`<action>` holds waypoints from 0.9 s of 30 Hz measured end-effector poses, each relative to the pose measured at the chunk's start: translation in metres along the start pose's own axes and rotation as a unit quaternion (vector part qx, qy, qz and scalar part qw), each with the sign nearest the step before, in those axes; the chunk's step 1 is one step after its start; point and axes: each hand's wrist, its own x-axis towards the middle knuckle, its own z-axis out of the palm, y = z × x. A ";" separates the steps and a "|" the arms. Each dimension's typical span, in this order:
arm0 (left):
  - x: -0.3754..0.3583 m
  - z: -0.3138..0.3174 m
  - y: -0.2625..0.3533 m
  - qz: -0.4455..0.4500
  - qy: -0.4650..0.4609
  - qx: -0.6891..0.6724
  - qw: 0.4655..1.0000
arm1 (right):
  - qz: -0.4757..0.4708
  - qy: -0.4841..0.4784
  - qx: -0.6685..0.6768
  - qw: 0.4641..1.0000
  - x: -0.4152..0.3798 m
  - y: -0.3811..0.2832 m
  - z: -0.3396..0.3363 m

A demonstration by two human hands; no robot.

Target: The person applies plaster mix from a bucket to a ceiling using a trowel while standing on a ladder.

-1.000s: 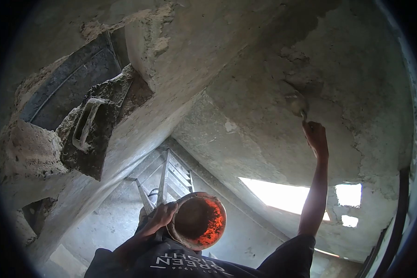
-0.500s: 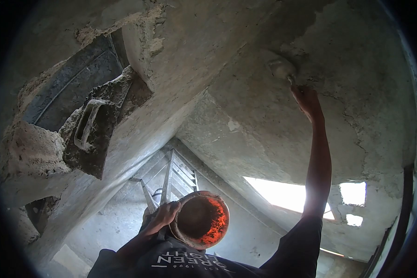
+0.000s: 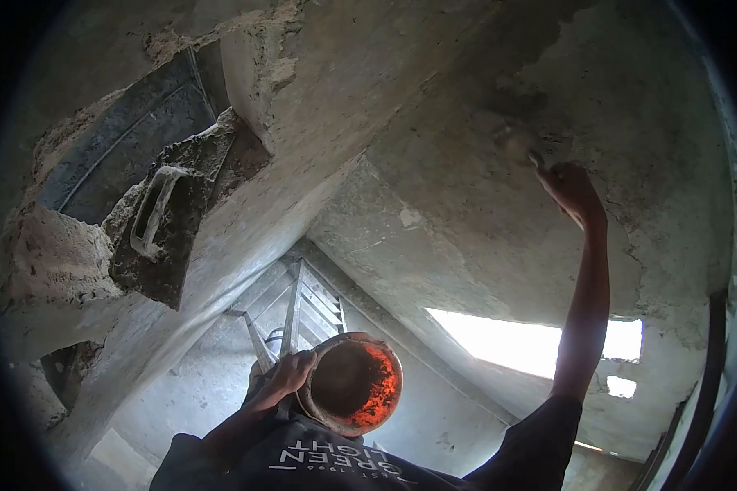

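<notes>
From my remote post, I'm gripping a trowel (image 3: 518,149) (blade blurred) at the far right wall (image 3: 467,213), right hand (image 3: 573,192) closed; my left hand (image 3: 293,373) is clasping the near bucket's rim (image 3: 309,405).

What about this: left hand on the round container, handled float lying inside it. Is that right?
Not quite: the head view shows the handled float at the broken wall opening, outside the container. The left hand does hold the container.
</notes>
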 end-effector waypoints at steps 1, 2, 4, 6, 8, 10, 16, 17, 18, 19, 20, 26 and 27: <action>0.000 0.001 0.000 0.001 0.000 0.001 1.000 | 0.000 0.001 0.000 1.000 0.007 -0.008 -0.002; 0.000 0.002 -0.002 0.003 0.011 -0.002 1.000 | -0.010 0.017 0.014 1.000 0.015 -0.016 -0.004; 0.000 0.003 -0.004 0.005 0.023 -0.004 1.000 | -0.020 0.032 0.029 0.999 0.031 -0.020 -0.006; 0.002 0.004 -0.008 0.005 0.012 0.000 1.000 | -0.008 0.035 0.034 0.999 0.047 -0.013 -0.005; 0.001 0.002 -0.003 0.007 0.014 -0.001 1.000 | -0.010 0.022 0.000 1.000 0.045 -0.008 -0.008; 0.001 0.003 -0.003 0.009 0.015 -0.003 1.000 | -0.012 0.009 -0.035 0.999 0.041 -0.001 -0.010; 0.005 0.008 -0.012 0.014 0.024 -0.027 0.999 | 0.059 -0.086 -0.254 0.962 0.006 0.005 -0.017; 0.005 0.008 -0.010 0.012 0.024 -0.025 0.999 | 0.057 -0.094 -0.237 0.965 0.003 0.001 -0.022; 0.003 0.006 -0.009 0.010 0.024 -0.022 0.999 | 0.056 -0.103 -0.220 0.969 0.000 -0.002 -0.026; 0.002 0.005 -0.006 0.010 0.024 -0.020 0.999 | 0.056 -0.104 -0.218 0.969 -0.002 -0.008 -0.029; 0.002 0.003 -0.003 0.008 0.021 -0.021 1.000 | 0.042 -0.089 -0.198 0.975 0.000 -0.017 -0.033; 0.003 0.003 -0.001 0.004 0.019 -0.001 1.000 | -0.012 -0.002 -0.137 0.990 0.031 -0.033 -0.033; 0.002 0.003 -0.001 -0.002 0.021 0.006 1.000 | -0.011 0.001 -0.134 0.991 0.032 -0.031 -0.031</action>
